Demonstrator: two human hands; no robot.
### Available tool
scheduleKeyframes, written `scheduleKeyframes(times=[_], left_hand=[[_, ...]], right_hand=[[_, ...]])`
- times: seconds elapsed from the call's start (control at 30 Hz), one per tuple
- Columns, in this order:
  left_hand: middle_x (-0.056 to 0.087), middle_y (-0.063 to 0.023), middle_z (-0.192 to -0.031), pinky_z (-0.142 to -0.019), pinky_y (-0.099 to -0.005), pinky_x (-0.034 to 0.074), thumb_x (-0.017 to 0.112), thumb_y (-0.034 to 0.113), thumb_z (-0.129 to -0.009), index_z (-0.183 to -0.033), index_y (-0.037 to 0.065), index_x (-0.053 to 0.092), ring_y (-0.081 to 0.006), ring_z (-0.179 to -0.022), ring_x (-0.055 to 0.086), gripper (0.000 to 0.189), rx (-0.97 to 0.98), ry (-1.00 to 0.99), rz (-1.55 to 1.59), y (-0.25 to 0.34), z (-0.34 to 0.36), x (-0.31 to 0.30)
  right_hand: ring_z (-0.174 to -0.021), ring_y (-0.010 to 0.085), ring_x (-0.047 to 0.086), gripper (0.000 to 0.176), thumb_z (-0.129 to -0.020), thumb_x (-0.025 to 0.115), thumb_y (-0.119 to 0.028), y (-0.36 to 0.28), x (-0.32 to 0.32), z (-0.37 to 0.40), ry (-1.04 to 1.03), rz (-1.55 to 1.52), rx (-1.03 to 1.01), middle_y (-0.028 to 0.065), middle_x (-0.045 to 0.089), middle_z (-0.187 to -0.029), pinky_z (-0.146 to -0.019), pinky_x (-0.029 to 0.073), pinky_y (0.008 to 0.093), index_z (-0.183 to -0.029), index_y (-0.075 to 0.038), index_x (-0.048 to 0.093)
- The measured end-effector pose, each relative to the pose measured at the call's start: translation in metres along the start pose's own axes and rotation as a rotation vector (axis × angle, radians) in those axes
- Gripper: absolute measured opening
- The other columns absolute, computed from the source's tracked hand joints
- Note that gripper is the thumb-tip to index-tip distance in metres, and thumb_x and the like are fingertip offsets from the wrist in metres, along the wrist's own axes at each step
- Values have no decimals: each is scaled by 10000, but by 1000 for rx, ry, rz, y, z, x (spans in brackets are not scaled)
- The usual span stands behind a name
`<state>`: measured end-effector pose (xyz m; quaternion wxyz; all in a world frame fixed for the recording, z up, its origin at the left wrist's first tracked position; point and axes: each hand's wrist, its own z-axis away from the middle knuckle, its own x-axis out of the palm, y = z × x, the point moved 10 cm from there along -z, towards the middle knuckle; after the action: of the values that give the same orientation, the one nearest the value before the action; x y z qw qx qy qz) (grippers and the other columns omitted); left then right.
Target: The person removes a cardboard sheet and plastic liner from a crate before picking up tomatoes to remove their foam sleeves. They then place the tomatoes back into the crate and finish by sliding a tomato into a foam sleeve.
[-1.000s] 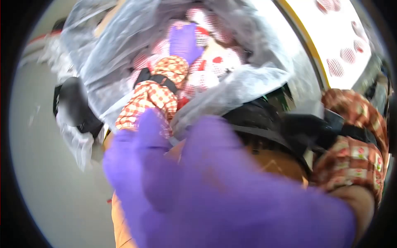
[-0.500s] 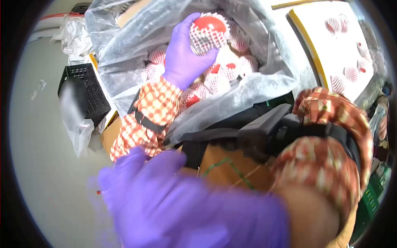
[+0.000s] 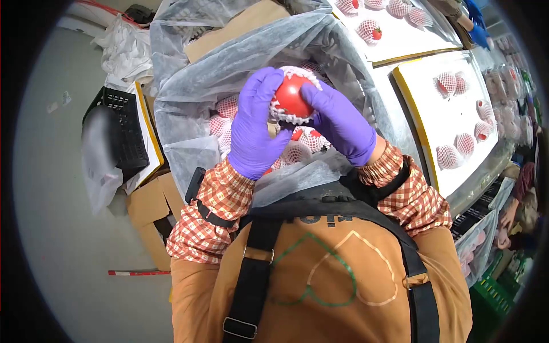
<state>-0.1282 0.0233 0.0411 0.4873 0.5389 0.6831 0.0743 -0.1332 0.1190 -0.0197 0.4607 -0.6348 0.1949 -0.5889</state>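
Observation:
A smooth red tomato in a white foam net sleeve is held up over the lined box. My gloved left hand is closed around its left side. From the right, my gloved right hand grips it too, thumb on the bare red top where the net is folded down. Below, several net-wrapped tomatoes lie inside the box's translucent plastic liner. My palms and fingers hide part of the tomato's lower side.
White trays at the right carry several wrapped tomatoes. A black crate stands at the left beside cardboard. Brown card lies at the back of the box. Another person's blue-gloved hand shows at upper right.
My right hand has moved from low in front up to the tomato and now grips it with the left. The net has been pulled down, baring more red. The view has shifted.

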Motion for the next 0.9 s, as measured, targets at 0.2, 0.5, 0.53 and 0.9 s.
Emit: scheduleKeyframes(times=[0.2,0.5,0.53,0.9], left_hand=[[345,-240,-1393,-1059,-399,359,854,304,-651,-1419,6,293,-347,-1280,405,997,-345,-44,31,-4,17,10],[475,-162,-1296,-989,-399,447,724,363,-798,-1377,13,373,-266,-1180,514,762,-732,147,957,-37,44,24],[509,-133,-1285,-978,-400,458,658,396,-850,-1358,20,422,-250,-1160,532,674,-790,257,1288,-41,51,29],[530,-168,-1275,-1007,-504,430,546,621,-851,-1280,48,483,-309,-1206,504,719,-1137,426,1682,-35,83,48]], right_hand=[[-1017,143,598,437,-973,513,-341,8,-39,1,299,278,-122,104,639,-1124,-877,478,285,-1220,15,571],[-878,140,636,345,-941,549,-222,4,-69,14,266,682,-50,106,673,-1046,-810,513,278,-1187,16,596],[-878,140,636,345,-941,549,-222,-1,-77,20,256,678,-54,106,673,-1046,-810,513,278,-1187,16,596],[-1213,268,521,369,-968,471,-135,16,-21,50,-260,-954,36,170,550,-1273,-1059,399,436,-1309,4,453]])
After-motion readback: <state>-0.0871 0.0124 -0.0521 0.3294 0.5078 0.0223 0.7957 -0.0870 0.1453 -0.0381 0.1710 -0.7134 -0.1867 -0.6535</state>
